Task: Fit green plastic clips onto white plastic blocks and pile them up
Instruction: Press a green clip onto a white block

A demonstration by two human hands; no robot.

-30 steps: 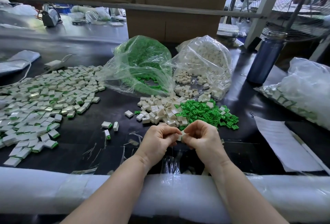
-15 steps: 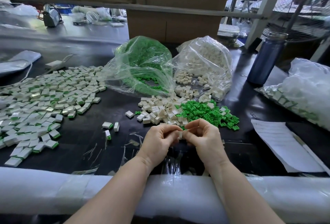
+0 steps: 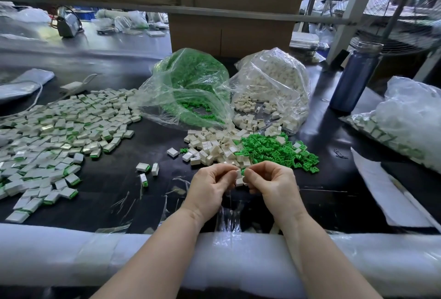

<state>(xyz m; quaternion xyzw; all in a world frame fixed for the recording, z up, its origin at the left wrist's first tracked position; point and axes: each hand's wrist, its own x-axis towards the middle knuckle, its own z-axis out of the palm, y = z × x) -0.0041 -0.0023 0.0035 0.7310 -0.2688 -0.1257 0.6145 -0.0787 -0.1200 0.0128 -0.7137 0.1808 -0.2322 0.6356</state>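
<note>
My left hand point(image 3: 210, 185) and my right hand point(image 3: 270, 184) meet over the black table's front middle. Between their fingertips sits a white block point(image 3: 239, 177); my left hand pinches it. My right hand pinches a green clip point(image 3: 243, 171) against the block's top. Just beyond the hands lie a heap of loose white blocks point(image 3: 212, 146) and a heap of loose green clips point(image 3: 274, 151). A wide pile of fitted blocks point(image 3: 55, 136) spreads over the left of the table. Behind stand an open bag of green clips point(image 3: 191, 84) and an open bag of white blocks point(image 3: 272, 84).
A blue bottle point(image 3: 355, 77) stands at the right back. A clear bag of fitted blocks point(image 3: 405, 122) and a white paper sheet point(image 3: 391, 193) lie at the right. Three stray blocks point(image 3: 148, 171) lie left of my hands. White foam padding point(image 3: 71, 251) covers the near edge. Cardboard boxes point(image 3: 231, 36) rise behind.
The hands have stayed in place, fingers working at the block. The green clip now shows at the block's top between the fingertips.
</note>
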